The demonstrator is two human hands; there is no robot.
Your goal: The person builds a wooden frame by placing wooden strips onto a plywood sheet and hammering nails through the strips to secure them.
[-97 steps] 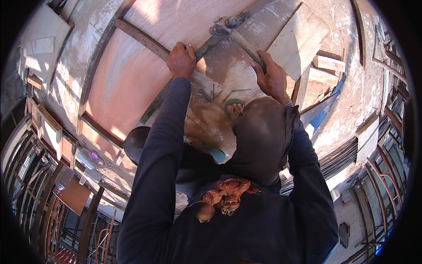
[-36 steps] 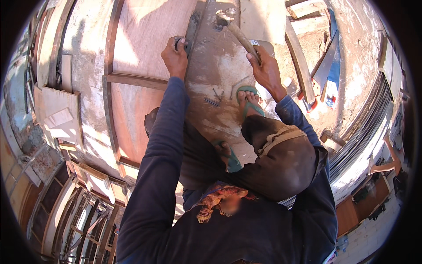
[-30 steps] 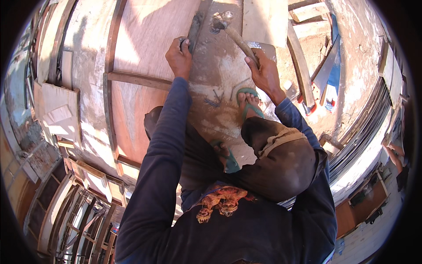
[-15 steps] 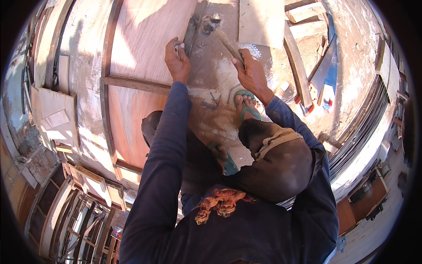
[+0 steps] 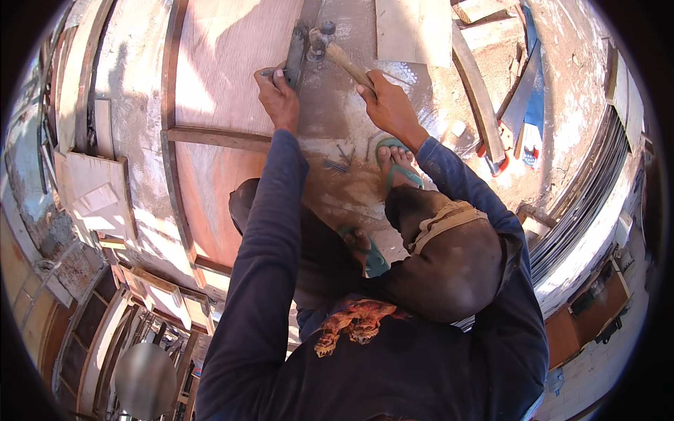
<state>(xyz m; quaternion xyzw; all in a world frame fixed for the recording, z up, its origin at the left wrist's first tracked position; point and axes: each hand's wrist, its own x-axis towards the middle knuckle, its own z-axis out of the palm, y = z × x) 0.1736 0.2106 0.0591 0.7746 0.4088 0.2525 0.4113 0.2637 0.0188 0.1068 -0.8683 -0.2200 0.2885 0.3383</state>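
My right hand is closed around the wooden handle of a hammer. Its metal head is at the right side of a dark wooden frame strip, low over the floor. At the strip's left side, my left hand is closed, with thin dark nails showing between thumb and fingers; how many cannot be made out. The strip edges a plywood panel with a wooden crossbar. Several loose nails lie on the floor near my sandalled foot.
At the right lie a handsaw and a wooden batten. A pale board lies ahead. Long thin rods are stacked along the far right. Wood offcuts lie at the left.
The hammer and my right hand have shifted left, bringing the head closer to the frame strip. My left hand has moved slightly left, and the nails in it now point leftward.
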